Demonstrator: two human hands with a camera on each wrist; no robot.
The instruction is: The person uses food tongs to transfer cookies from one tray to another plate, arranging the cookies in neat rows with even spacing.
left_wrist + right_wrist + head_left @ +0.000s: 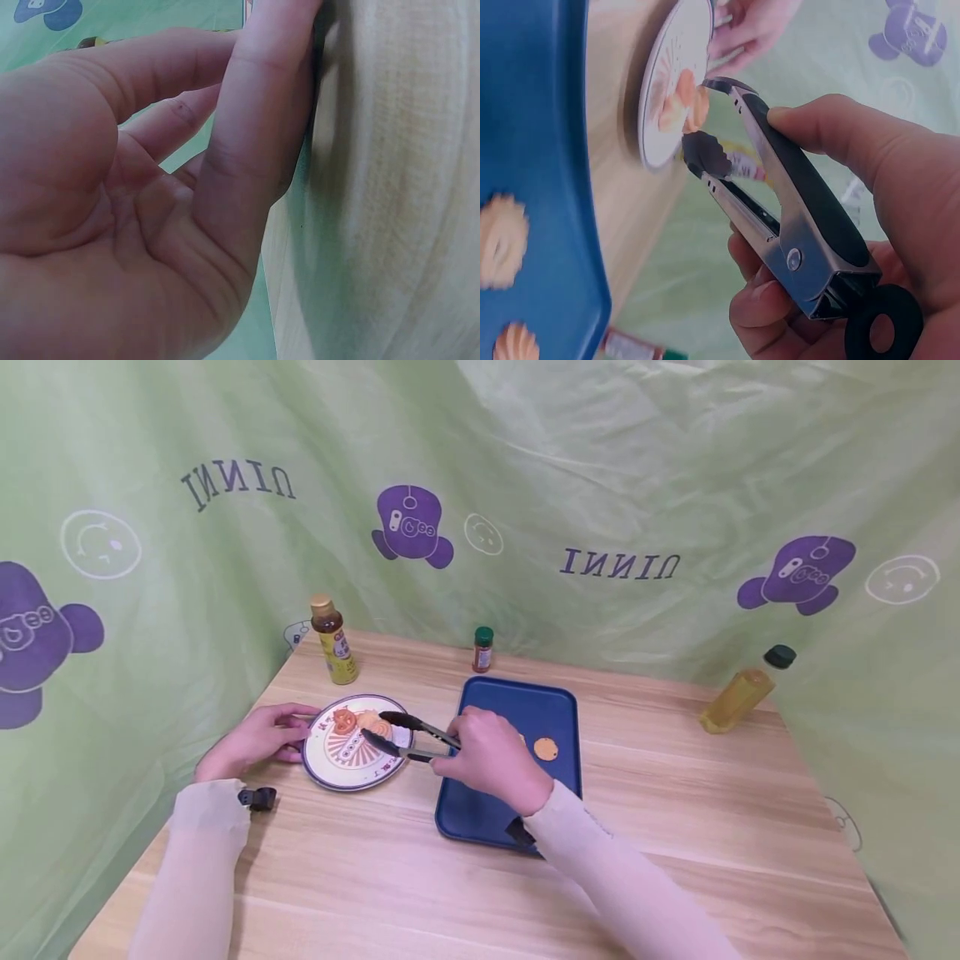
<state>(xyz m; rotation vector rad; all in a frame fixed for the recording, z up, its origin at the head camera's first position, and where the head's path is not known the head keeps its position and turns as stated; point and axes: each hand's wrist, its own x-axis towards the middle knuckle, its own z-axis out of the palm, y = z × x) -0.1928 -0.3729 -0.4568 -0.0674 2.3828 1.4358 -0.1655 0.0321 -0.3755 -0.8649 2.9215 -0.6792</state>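
My right hand (491, 756) grips metal tongs (780, 180) with black handles and tips. The tongs reach left over a round patterned plate (356, 777), their arms spread apart at the cookies. On the plate lie a reddish pretzel-shaped cookie (345, 721) and pale swirled cookies (380, 727). My left hand (258, 739) rests at the plate's left rim, fingers spread and lightly bent against the edge. Under my right forearm is a blue tray (517, 695) with a round cookie (546, 749); ridged cookies (501, 240) show on it in the right wrist view.
A brown-and-yellow sauce bottle (335, 643) stands behind the plate. Behind the tray is a small green-capped spice jar (482, 652). An oil bottle (738, 697) with a dark cap stands at the back right. A green printed curtain (525, 460) borders the wooden table (337, 877).
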